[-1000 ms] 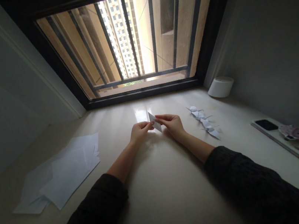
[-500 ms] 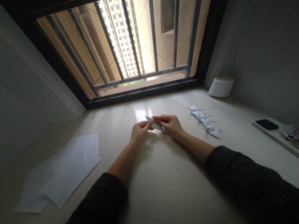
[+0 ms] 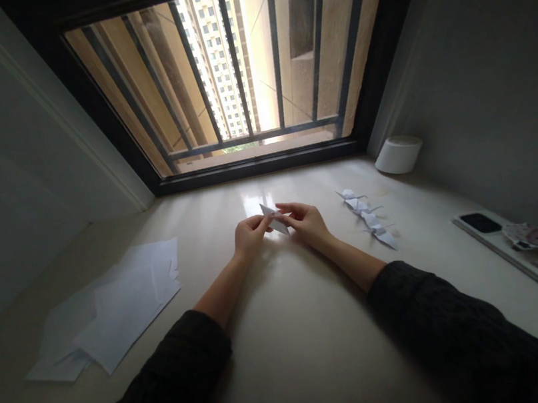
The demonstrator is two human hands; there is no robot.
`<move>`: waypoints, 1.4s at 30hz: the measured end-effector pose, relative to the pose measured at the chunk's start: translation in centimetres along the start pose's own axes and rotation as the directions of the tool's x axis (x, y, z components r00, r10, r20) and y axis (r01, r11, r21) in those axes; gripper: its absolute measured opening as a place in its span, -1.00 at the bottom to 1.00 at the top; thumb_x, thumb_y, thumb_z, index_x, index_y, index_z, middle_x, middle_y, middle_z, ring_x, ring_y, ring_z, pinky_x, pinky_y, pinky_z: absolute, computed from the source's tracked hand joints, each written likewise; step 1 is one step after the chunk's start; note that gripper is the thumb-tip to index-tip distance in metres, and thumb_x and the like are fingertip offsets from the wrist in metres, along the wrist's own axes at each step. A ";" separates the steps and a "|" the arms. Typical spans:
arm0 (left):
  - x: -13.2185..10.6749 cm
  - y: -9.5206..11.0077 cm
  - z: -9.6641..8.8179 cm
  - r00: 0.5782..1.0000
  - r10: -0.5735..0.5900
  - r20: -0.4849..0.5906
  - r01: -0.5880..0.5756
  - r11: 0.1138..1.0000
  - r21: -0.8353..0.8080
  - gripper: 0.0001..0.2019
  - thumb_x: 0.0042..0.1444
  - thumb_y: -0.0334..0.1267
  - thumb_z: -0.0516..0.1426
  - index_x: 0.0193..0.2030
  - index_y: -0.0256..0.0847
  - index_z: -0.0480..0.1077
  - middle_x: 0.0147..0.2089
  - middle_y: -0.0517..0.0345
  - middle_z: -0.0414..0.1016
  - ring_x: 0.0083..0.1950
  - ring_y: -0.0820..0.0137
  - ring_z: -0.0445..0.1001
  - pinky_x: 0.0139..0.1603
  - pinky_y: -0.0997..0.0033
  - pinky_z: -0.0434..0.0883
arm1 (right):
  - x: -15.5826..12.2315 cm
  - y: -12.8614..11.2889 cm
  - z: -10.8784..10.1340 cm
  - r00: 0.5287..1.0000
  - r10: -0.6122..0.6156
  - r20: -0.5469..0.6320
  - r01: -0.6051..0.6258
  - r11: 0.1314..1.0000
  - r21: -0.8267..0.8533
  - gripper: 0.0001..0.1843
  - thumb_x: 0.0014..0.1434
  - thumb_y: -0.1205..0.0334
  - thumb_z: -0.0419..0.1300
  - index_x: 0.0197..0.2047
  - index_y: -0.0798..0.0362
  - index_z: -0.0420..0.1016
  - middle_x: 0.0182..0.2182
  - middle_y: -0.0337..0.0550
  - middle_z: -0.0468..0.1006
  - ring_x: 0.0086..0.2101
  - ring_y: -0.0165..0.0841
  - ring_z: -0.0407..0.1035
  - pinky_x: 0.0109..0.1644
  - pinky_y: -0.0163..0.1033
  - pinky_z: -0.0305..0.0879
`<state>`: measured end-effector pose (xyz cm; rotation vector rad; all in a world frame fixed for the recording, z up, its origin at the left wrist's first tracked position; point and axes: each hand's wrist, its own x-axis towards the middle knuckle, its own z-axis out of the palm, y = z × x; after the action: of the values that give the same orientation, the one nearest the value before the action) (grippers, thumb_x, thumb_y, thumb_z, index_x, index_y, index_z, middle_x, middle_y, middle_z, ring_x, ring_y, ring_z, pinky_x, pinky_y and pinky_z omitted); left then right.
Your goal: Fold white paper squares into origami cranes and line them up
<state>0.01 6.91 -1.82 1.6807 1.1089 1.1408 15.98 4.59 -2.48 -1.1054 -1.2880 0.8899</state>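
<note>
With the folded paper taken as the clock's centre, a small pointed piece of folded white paper (image 3: 279, 226) is pinched by both hands above the window ledge (image 3: 289, 333), its tips aimed at about 11 and 5 o'clock. It is gripped from 9 o'clock by the left hand (image 3: 250, 236), thumb and fingers nearly closed, and from 3 o'clock by the right hand (image 3: 305, 221), likewise drawn to a pinch. Whether the ledge is touched cannot be told. Between 3 and 4 o'clock a row of paper cranes (image 3: 369, 219) is set out; farther off, a smartphone (image 3: 511, 247) is laid back-up. White paper sheets (image 3: 129, 300) are spread between 8 and 9 o'clock. At 12 o'clock, the ledge is bounded by a barred window (image 3: 262, 61).
</note>
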 end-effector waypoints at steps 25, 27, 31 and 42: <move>0.2 0.3 -0.1 0.977 -0.062 -0.204 0.018 0.977 -0.211 -0.69 -0.04 -0.01 0.20 -0.42 -0.25 0.54 -0.46 0.11 0.51 -0.41 0.42 0.38 -0.37 0.43 0.26 | -0.2 -0.2 0.3 0.988 0.072 0.136 -0.049 0.985 -0.168 -0.48 0.00 -0.21 0.18 -0.48 0.14 0.59 -0.56 -0.08 0.57 -0.52 -0.37 0.39 -0.41 -0.33 0.20; 0.3 0.2 -0.1 0.971 -0.077 -0.228 0.025 0.975 -0.222 -0.69 -0.05 -0.01 0.20 -0.41 -0.25 0.54 -0.46 0.12 0.51 -0.40 0.41 0.39 -0.37 0.44 0.26 | -0.2 0.0 0.4 0.987 0.062 0.151 -0.042 0.991 -0.128 -0.51 0.00 -0.18 0.19 -0.46 0.14 0.59 -0.52 -0.05 0.59 -0.47 -0.32 0.44 -0.36 -0.31 0.25; 0.4 0.1 -0.1 0.973 -0.083 -0.214 0.033 0.973 -0.227 -0.70 -0.04 -0.01 0.20 -0.40 -0.24 0.54 -0.45 0.12 0.51 -0.38 0.41 0.39 -0.36 0.45 0.26 | -0.1 0.2 0.4 0.990 0.020 0.140 -0.001 0.992 -0.130 -0.52 0.06 -0.16 0.15 -0.49 0.13 0.56 -0.54 -0.06 0.58 -0.47 -0.32 0.44 -0.37 -0.30 0.25; 0.2 0.4 -0.1 0.996 0.025 -0.080 -0.037 0.987 -0.159 -0.75 -0.05 -0.05 0.21 -0.48 -0.22 0.54 -0.45 0.13 0.51 -0.34 0.38 0.41 -0.27 0.39 0.30 | -0.3 -0.1 0.4 0.983 0.042 0.177 -0.011 0.985 -0.173 -0.54 0.00 -0.16 0.20 -0.44 0.12 0.60 -0.51 -0.08 0.59 -0.47 -0.34 0.41 -0.38 -0.30 0.22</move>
<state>0.09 6.99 -1.38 1.5452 1.0134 1.2898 15.58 4.34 -2.46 -1.1994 -1.5255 0.9289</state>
